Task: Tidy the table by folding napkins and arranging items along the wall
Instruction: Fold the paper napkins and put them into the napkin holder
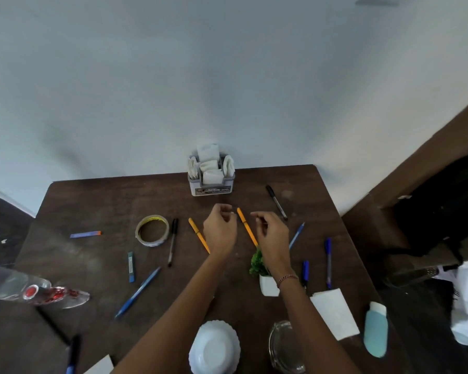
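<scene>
A grey napkin holder stuffed with folded white napkins stands at the table's far edge against the wall. My left hand and my right hand hover side by side over the middle of the table, just in front of the holder, fingers loosely curled and holding nothing. Two orange pens lie under and between the hands. An unfolded white napkin lies flat at the near right. Another white napkin corner shows at the near left edge.
Scattered on the dark wooden table: tape roll, black markers, several blue pens, small potted plant, upturned white bowl, glass ashtray, teal bottle, plastic bottle at left.
</scene>
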The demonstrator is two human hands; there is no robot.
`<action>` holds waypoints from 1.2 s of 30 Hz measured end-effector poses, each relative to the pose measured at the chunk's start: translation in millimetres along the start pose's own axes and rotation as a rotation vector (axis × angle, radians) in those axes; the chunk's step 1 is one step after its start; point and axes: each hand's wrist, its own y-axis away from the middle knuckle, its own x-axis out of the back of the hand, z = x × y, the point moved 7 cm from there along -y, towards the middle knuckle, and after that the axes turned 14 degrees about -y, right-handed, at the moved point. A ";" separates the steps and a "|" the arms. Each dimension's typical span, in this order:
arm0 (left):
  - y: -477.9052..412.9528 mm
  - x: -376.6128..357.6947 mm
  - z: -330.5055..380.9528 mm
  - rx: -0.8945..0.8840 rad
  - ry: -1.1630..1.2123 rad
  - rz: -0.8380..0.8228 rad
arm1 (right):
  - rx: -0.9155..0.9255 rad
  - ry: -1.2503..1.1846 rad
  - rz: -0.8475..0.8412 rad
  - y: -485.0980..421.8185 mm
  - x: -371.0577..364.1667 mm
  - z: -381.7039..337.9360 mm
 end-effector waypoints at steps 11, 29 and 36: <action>104.4 -88.5 13.1 -0.196 -0.180 -0.299 | -0.213 0.144 0.059 58.9 84.4 61.9; 182.7 -207.2 -11.6 -0.275 -0.432 -0.796 | -0.556 0.616 -0.112 125.8 140.4 170.6; 178.3 -209.6 -12.7 -0.250 -0.418 -0.777 | -0.606 0.315 -0.029 123.7 147.5 170.2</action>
